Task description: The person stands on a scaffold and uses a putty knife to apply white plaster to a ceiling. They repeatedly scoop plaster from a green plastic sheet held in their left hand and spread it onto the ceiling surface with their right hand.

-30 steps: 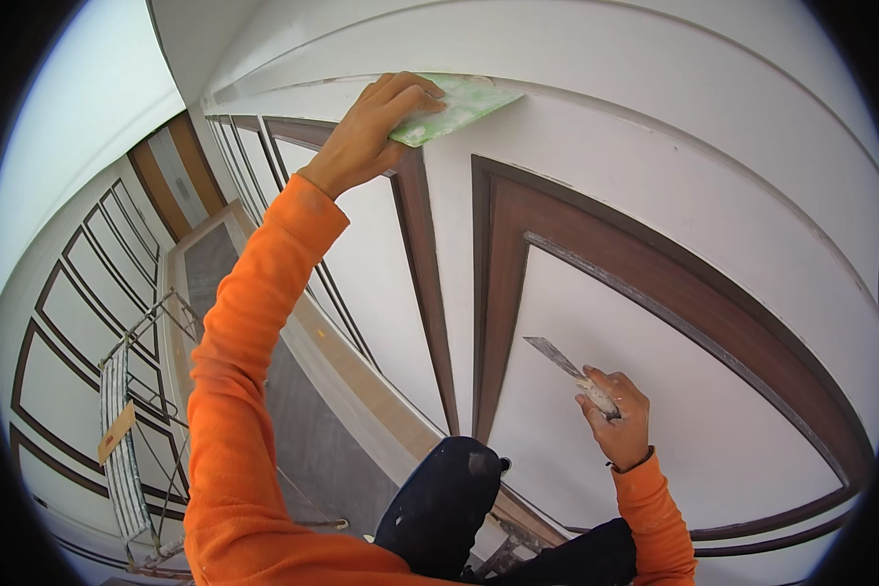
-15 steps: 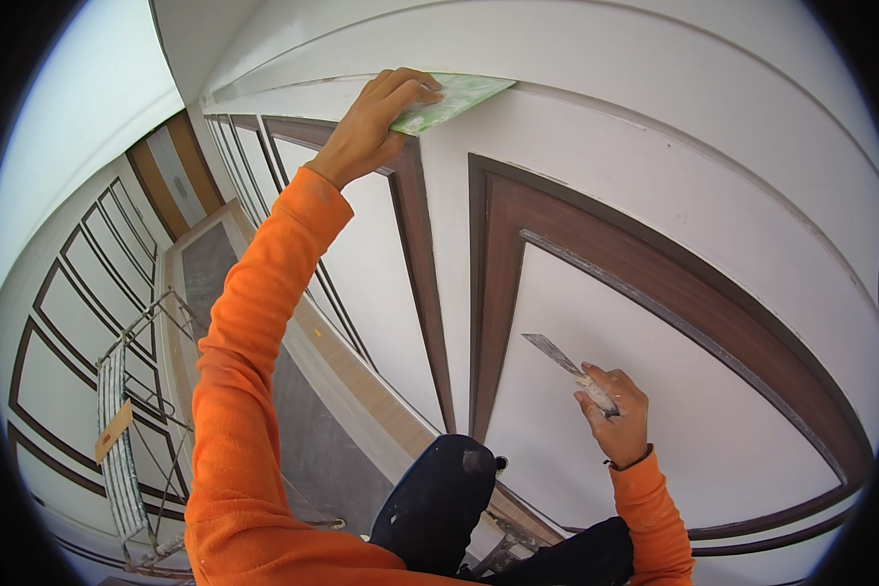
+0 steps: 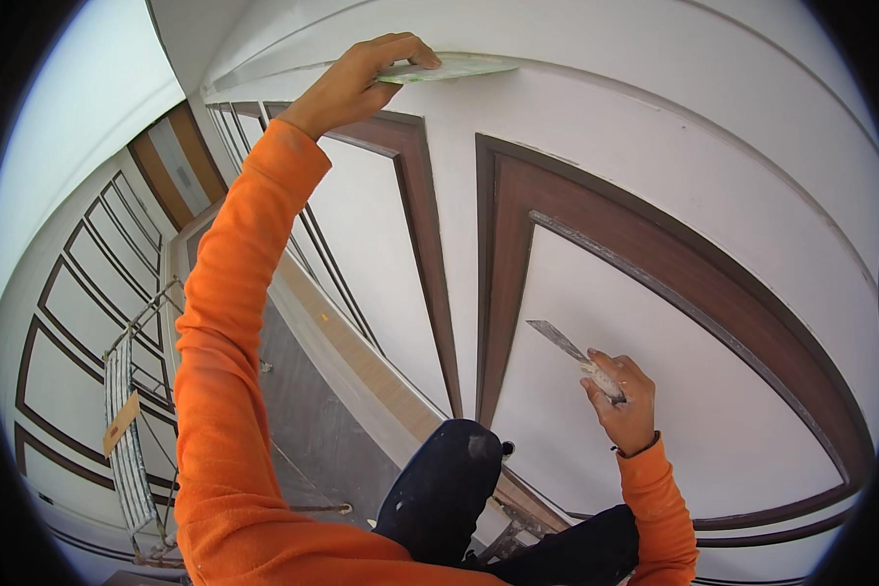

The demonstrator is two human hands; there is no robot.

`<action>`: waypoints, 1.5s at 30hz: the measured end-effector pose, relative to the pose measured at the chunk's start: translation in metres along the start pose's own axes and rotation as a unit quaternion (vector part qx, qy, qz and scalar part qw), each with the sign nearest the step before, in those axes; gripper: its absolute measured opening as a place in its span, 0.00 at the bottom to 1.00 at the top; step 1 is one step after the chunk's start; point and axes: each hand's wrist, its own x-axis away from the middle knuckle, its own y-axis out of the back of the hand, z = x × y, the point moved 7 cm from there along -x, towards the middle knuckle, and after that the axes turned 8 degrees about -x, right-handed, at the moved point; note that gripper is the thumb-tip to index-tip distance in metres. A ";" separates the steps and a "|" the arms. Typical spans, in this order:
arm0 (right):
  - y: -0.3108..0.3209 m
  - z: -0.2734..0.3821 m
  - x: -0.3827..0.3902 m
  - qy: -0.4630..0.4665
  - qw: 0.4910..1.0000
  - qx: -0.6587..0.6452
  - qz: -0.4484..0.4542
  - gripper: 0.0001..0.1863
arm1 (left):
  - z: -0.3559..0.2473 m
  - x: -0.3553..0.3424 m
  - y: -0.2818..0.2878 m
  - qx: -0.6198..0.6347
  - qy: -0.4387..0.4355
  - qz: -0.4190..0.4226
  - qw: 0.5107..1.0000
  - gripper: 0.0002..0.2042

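My left hand (image 3: 371, 83) grips a pale green flat plate (image 3: 459, 68), held nearly edge-on along the lip of the white moulding (image 3: 654, 103) high on the wall. My right hand (image 3: 622, 398) is closed around the stained handle of a putty knife, whose narrow metal blade (image 3: 555, 335) points up and left in front of a white panel (image 3: 713, 391). That panel has a brown frame (image 3: 645, 234), and a second framed panel (image 3: 381, 254) stands to its left.
A metal scaffold (image 3: 127, 449) with a cardboard piece on it stands at the left, by another panelled wall (image 3: 68, 322). A door (image 3: 181, 166) is at the far end. My dark-clad knees (image 3: 439, 483) are above a grey floor (image 3: 332, 410) and a wooden strip along the wall.
My left hand has risen and shifted slightly left with the green plate, which now looks flatter and thinner. The right hand and knife moved slightly up in view, as did the panels behind them.
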 end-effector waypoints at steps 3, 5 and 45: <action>0.003 0.004 -0.001 -0.004 1.000 -0.005 -0.003 0.22 | 0.003 0.004 0.007 -0.007 0.017 -0.003 1.000 0.23; 0.002 0.004 0.000 -0.009 1.000 -0.012 -0.003 0.22 | 0.004 0.013 0.009 -0.010 0.018 -0.015 1.000 0.24; -0.009 0.008 -0.004 0.009 1.000 0.013 0.018 0.22 | 0.023 -0.010 0.034 -0.008 0.046 0.075 0.996 0.20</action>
